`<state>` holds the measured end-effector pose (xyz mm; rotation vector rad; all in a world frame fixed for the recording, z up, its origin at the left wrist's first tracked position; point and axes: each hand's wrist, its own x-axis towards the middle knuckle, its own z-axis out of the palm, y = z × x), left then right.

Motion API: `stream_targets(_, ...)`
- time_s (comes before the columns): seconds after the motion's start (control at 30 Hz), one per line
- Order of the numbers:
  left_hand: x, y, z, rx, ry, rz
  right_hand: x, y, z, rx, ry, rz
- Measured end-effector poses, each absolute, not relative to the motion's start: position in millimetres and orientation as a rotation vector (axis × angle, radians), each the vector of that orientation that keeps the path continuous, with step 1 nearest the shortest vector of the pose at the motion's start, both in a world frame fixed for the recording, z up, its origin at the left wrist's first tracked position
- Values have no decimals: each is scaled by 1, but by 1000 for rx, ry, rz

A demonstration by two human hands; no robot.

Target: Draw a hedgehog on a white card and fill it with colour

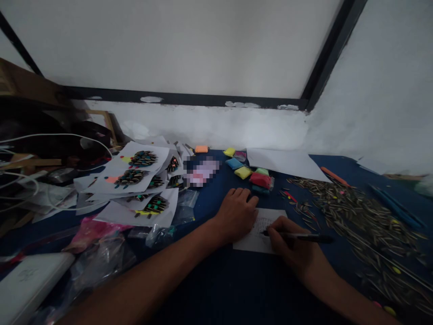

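Observation:
A small white paper (pixel 246 242) with a dark pen drawing on it lies in front of me on the blue table cover. My left hand (pixel 237 215) rests palm down over the paper's left edge, its fingers slightly bent and holding nothing. In my right hand (pixel 291 243) a black pen (pixel 304 236) is pinched, its tip at the drawing and its far end pointing right. Just beyond the hands lie small coloured packets: red (pixel 260 180), yellow (pixel 242 172) and blue (pixel 234 163).
Striped sunflower seeds (pixel 358 221) spread across the right side, near an orange stick (pixel 334 176) and a blue tool (pixel 395 207). Left are papers with seed-covered hedgehog figures (pixel 144 159), plastic bags (pixel 101 257) and a white box (pixel 35 282). A large white sheet (pixel 284 162) lies near the wall.

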<state>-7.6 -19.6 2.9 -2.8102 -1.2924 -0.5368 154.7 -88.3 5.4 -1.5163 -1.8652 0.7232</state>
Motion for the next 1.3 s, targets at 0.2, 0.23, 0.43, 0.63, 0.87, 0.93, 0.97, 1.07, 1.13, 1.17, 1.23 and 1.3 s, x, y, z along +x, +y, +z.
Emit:
stream_targets(0.2,-8,-20,3,-2806,-1290,-545,156,-89,6,-1520,-1891,658)
stream_targets(0.23,-8,-20,3,-2806,-1293,-543,156,-89,6,-1519,-1896,654)
stream_targets(0.43,-7,-20,3,-2799,-1292,-534,155,-87,3,-1541,-1898,689)
stream_targets(0.63,-8,-19,2,-2800,-1298,-515,154,-88,7,-1531,-1885,700)
stream_targets(0.87,-8,-20,3,-2803,-1295,-508,156,-90,7,-1553,-1885,728)
stream_targets(0.93,-8,-20,4,-2805,-1298,-497,157,-90,5,-1553,-1885,737)
stream_targets(0.97,-8,-20,4,-2806,-1299,-489,157,-90,5,-1555,-1876,741)
stream_targets(1.07,-8,-20,4,-2806,-1298,-486,156,-91,6,-1565,-1812,716)
stream_targets(1.13,-8,-20,4,-2805,-1292,-497,156,-91,9,-1571,-1778,693)
stream_targets(1.17,-8,-20,4,-2804,-1289,-502,155,-91,10,-1568,-1773,686)
stream_targets(1.23,-8,-20,4,-2800,-1286,-509,154,-91,12,-1562,-1774,679)
stream_targets(1.3,-8,-20,4,-2797,-1286,-513,154,-91,12,-1564,-1778,680)
